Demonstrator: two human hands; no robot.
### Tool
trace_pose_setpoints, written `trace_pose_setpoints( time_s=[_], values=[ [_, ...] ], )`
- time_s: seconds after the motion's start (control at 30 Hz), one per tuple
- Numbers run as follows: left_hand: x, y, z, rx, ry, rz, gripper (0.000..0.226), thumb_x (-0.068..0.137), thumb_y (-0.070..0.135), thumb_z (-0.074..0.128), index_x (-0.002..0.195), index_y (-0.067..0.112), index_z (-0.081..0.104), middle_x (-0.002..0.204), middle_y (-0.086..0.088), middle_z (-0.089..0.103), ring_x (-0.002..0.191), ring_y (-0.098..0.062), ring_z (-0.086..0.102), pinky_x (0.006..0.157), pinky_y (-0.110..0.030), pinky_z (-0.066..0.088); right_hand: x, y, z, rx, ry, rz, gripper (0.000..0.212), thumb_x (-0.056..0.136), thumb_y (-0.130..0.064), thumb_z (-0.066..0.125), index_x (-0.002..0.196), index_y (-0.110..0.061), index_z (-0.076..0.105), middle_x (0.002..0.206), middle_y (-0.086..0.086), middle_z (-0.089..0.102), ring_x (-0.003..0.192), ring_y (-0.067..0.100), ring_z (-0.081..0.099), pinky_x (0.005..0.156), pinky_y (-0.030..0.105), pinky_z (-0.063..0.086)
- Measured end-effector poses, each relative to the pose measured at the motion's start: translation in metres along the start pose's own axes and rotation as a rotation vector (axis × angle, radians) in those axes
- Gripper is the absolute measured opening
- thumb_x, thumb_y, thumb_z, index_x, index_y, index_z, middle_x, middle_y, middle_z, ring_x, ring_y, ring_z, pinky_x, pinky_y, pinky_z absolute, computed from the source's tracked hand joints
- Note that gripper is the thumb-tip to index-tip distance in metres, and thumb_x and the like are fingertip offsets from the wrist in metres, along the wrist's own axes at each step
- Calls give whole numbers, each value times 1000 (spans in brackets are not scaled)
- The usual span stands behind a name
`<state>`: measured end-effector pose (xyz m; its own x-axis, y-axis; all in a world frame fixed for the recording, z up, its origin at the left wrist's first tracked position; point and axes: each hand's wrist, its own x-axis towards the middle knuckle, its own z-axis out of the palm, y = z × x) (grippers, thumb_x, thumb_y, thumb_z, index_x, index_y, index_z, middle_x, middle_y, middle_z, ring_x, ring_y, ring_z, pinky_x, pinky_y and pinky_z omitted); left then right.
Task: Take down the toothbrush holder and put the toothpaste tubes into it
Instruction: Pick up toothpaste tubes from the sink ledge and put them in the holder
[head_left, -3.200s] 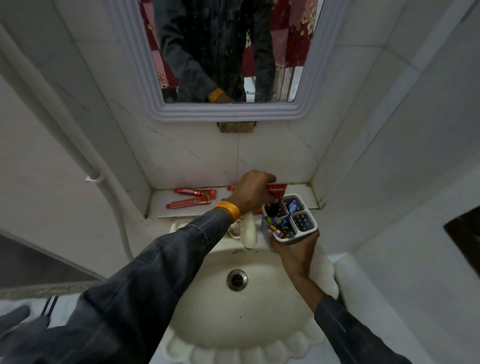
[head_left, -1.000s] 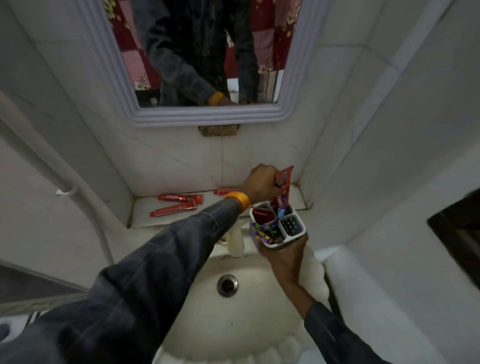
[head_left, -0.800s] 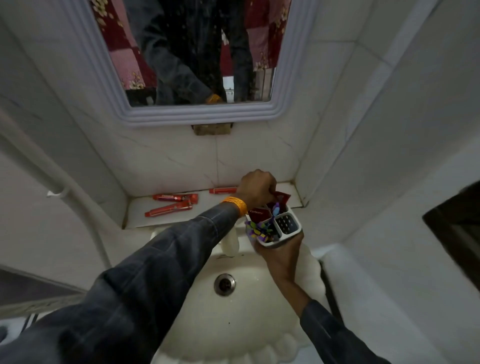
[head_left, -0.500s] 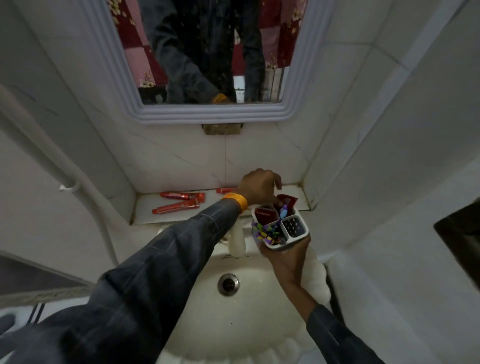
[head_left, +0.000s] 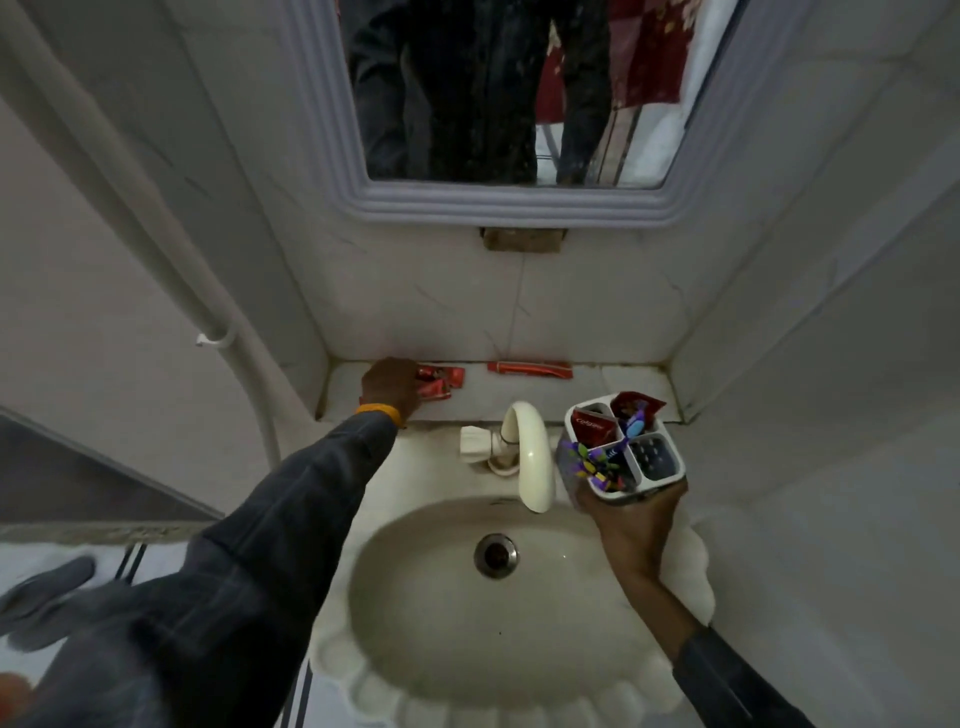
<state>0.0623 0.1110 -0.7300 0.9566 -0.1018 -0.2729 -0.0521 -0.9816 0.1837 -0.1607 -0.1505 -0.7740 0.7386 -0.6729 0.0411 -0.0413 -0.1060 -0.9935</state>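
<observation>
My right hand (head_left: 634, 522) grips the white four-compartment toothbrush holder (head_left: 676, 470) from below, over the right rim of the sink. Two red toothpaste tubes (head_left: 595, 429) stand in its back compartments, and colourful toothbrushes (head_left: 597, 465) fill the front left one. The front right compartment is empty. My left hand (head_left: 389, 387) rests on the left end of the wall ledge (head_left: 602, 384), its fingers closed over the ends of two red tubes (head_left: 441, 382) that lie there. A third red tube (head_left: 530, 369) lies apart at the ledge's middle.
A cream faucet (head_left: 530, 460) curves over the scalloped sink (head_left: 467, 639) between my hands. A framed mirror (head_left: 519, 205) hangs above the ledge. A white pipe (head_left: 156, 234) runs down the left wall. Tiled walls close in on both sides.
My left hand has left the holder and moved left along the ledge onto the two tubes there. A second red tube went into the holder. The holder has hardly moved.
</observation>
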Motion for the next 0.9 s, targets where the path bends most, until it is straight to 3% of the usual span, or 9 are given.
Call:
trace_pose_setpoints(
  time_s=[0.17, 0.3, 0.4, 0.47, 0.53, 0.6, 0.67, 0.77, 0.9],
  values=[
    [-4, 12, -17, 112, -24, 94, 41, 79, 30, 73, 117, 16, 67, 118, -13, 68, 109, -34, 65, 88, -38, 52, -1, -4, 1, -16, 5, -22, 113, 55, 17, 99, 145, -14, 39, 139, -12, 59, 121, -21, 61, 99, 4, 52],
    [-13, 45, -61, 32, 2, 186, 45, 68, 38, 82, 103, 14, 68, 106, -12, 70, 97, -32, 66, 81, -35, 53, 0, -5, 1, -26, -15, -29, 114, 55, 15, 100, 150, -7, 40, 141, -18, 56, 126, -20, 59, 102, 5, 51],
    [-30, 84, -106, -58, 99, 395, 40, 69, 32, 82, 99, 11, 69, 102, -14, 70, 100, -34, 65, 83, -35, 54, 0, -4, 0, -20, -15, -10, 115, 55, 10, 102, 151, -1, 41, 142, -6, 62, 130, -4, 64, 106, 12, 54],
    [-46, 113, -130, -140, 73, 542, 33, 73, 33, 82, 94, 11, 69, 94, -11, 72, 89, -28, 68, 79, -36, 55, 0, -7, 1, -9, -16, -16, 115, 54, 8, 103, 151, -2, 42, 141, -7, 63, 129, 1, 66, 104, 10, 54],
    [-61, 138, -141, -247, 26, 667, 28, 75, 33, 82, 89, 12, 69, 82, -5, 73, 73, -18, 68, 65, -25, 52, -1, -11, 2, 12, -16, -21, 113, 55, 11, 102, 150, -3, 43, 139, -14, 62, 124, -10, 66, 101, 9, 55],
    [-72, 159, -137, -339, -4, 756, 25, 75, 32, 82, 86, 13, 69, 77, 0, 72, 66, -10, 68, 58, -14, 48, 0, -12, 2, 30, -6, -32, 111, 56, 14, 100, 150, -2, 44, 139, -7, 64, 124, -11, 65, 101, 12, 56],
    [-77, 173, -124, -373, -2, 783, 24, 75, 32, 82, 86, 15, 70, 79, 2, 73, 68, -7, 68, 60, -13, 50, -1, -15, 1, 31, -2, -39, 111, 57, 10, 101, 151, -4, 45, 142, 3, 65, 127, -7, 65, 104, 18, 59],
    [-77, 189, -100, -335, 20, 773, 25, 73, 32, 82, 87, 14, 72, 83, 0, 74, 72, -12, 69, 64, -22, 53, 1, -14, 1, 34, -7, -37, 105, 55, 15, 100, 145, -3, 48, 138, 3, 67, 121, -9, 68, 94, 10, 58],
    [-76, 203, -77, -312, 43, 747, 21, 72, 25, 81, 88, 14, 72, 89, -5, 76, 79, -19, 70, 72, -29, 55, 1, -11, 0, -2, -2, -32, 113, 53, 4, 106, 149, -8, 47, 145, 7, 65, 130, 7, 68, 98, 14, 58]
  ],
)
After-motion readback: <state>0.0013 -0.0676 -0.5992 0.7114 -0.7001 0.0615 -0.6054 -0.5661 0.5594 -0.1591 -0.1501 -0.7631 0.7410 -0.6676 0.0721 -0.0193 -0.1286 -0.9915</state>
